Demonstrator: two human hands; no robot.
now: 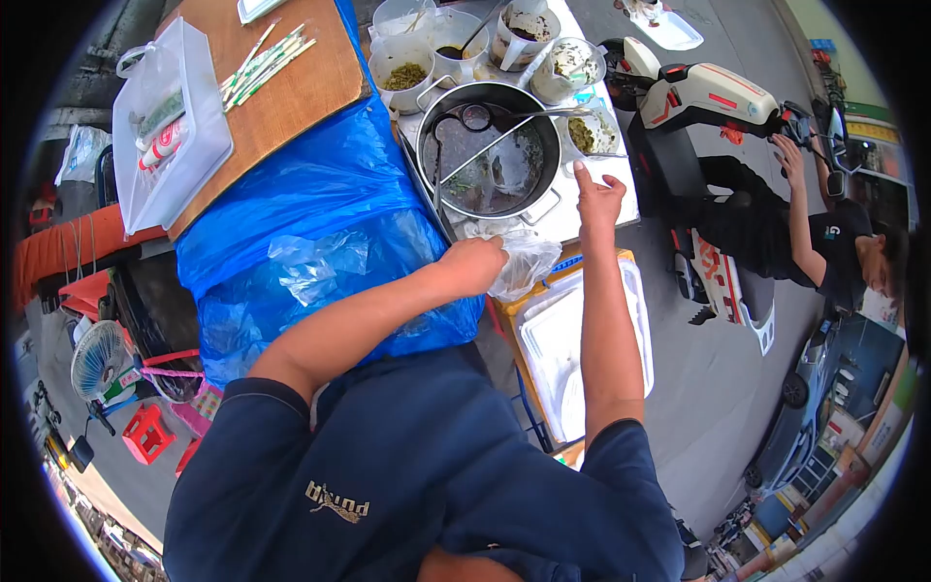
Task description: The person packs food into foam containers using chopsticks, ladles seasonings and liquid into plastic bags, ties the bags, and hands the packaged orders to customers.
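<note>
My left hand (475, 266) is closed on a clear plastic bag (526, 262) just below the big metal pot (488, 150). The pot holds dark broth with pieces in it, and ladles rest inside. To the right of the pot, my right hand (599, 199) is raised with its fingers apart, holding nothing. It is near a clear jug (593, 133) with greenish food. Behind the pot stand several plastic jugs, among them one with chopped greens (402, 76) and one with dark sauce (456, 48).
Blue plastic sheeting (320, 199) covers the surface at left, beside a wooden board (291, 73) with wrapped chopsticks (267, 66) and a white bin (184, 136). White foam lids (553, 339) lie below my right arm. A person (824, 233) sits on a motorbike (713, 97) at right.
</note>
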